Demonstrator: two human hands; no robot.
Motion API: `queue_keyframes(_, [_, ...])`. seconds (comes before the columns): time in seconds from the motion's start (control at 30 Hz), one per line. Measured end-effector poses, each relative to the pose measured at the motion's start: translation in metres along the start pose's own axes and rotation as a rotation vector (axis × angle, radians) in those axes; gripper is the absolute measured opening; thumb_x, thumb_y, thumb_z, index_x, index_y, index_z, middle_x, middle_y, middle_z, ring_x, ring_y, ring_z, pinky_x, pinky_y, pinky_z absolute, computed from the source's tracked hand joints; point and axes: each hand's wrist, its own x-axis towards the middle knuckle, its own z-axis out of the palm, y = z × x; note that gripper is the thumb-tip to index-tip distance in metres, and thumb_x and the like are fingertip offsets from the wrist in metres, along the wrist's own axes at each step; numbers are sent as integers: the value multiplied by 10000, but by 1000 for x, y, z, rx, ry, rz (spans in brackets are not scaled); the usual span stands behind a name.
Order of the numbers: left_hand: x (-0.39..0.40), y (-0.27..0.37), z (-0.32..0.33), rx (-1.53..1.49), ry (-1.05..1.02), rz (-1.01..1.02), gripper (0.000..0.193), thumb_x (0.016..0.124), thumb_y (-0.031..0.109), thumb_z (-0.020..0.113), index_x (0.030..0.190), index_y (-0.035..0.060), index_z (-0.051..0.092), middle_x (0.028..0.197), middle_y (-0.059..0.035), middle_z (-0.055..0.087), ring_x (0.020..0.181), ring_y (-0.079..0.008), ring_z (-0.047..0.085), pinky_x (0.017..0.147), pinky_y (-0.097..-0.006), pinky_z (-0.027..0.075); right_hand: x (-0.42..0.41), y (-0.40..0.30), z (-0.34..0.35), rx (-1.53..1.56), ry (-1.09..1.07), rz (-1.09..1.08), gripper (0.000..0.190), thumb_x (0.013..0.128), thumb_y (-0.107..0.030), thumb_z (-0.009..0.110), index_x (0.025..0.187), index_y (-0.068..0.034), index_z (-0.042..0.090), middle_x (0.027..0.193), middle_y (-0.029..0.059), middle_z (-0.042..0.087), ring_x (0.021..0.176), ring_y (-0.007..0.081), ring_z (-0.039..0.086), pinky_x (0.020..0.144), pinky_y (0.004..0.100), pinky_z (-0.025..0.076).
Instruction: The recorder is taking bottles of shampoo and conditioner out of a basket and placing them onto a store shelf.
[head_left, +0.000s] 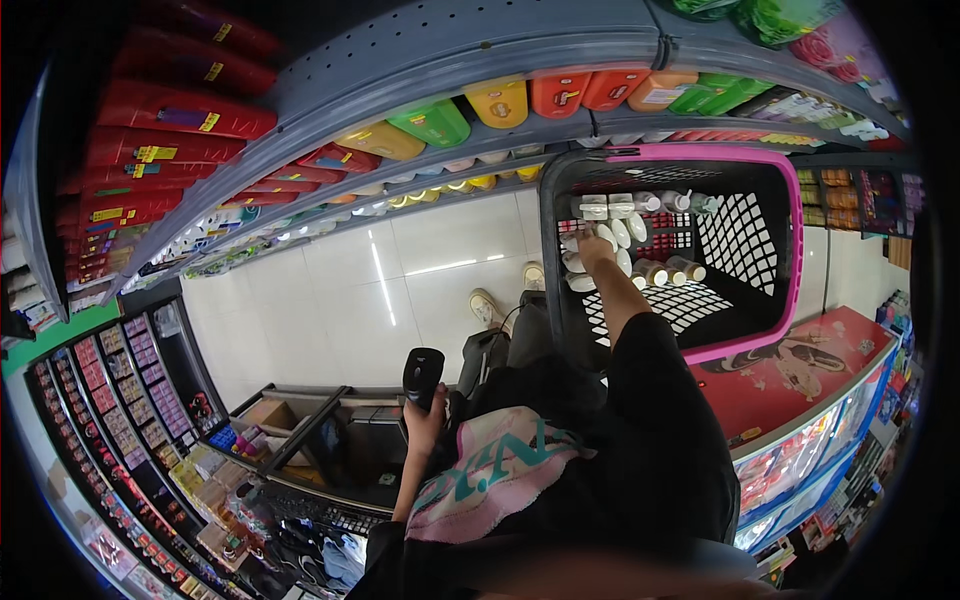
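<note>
My left hand (426, 421) is closed around a black handheld barcode scanner (423, 375), held upright over the dark counter. My right hand (595, 247) reaches down into a black plastic shopping basket (797, 247) with a pink rim, among white bottles (636, 226). Its fingertips are partly hidden, so whether they grip a bottle does not show. Pump bottles (679, 201) stand along the basket's upper side in this view. Jars or bottles with pale lids (675, 274) lie in a row nearer my forearm.
Shelves (465, 67) of red, yellow and green bottles curve across the top. A red-topped display case (795, 375) stands at the right. Dark open compartments (367, 442) lie at lower left, with racks of small packets (112, 397) beyond. Two shoes (484, 306) rest on the tiled floor (337, 315).
</note>
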Motion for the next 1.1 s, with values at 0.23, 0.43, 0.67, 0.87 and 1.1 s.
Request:
queue_keyframes(0.23, [-6,-19,9,29,-25,41,244,919,240,677,906,-3,693,688,-28,658,643,-98,621,598,-278,485,-9,12,-5,66,51,43,364,894,-106,554,1258,-93,545,1248,151,612,1008,325,672,811,441,562])
queue_keyframes(0.43, [16,-29,9,-47,-52,111,240,911,222,690,949,-15,694,754,-64,699,679,-122,644,634,-298,505,-88,20,-89,385,231,94,570,786,-276,753,1304,-117,576,1081,161,692,982,359,666,855,436,528])
queue_keyframes(0.67, [37,9,-3,-111,-193,202,243,910,245,701,915,2,694,720,-32,650,680,-112,601,625,-293,486,-205,8,-220,833,575,-156,378,766,-202,777,1062,11,677,932,148,699,847,230,679,752,337,523])
queue_keyframes(0.87, [72,4,-20,-161,-172,459,279,886,273,707,960,5,684,737,-52,670,703,-133,625,661,-306,506,-300,-66,-336,881,930,-473,320,765,-115,785,1025,34,673,853,32,587,708,78,521,576,232,411])
queue_keyframes(1.1, [94,5,-77,-267,-164,576,276,905,270,698,937,-2,667,696,-39,650,625,-114,614,593,-284,495,-400,-215,-483,467,1159,-944,368,748,-107,762,1064,40,643,909,88,607,830,175,574,724,292,462])
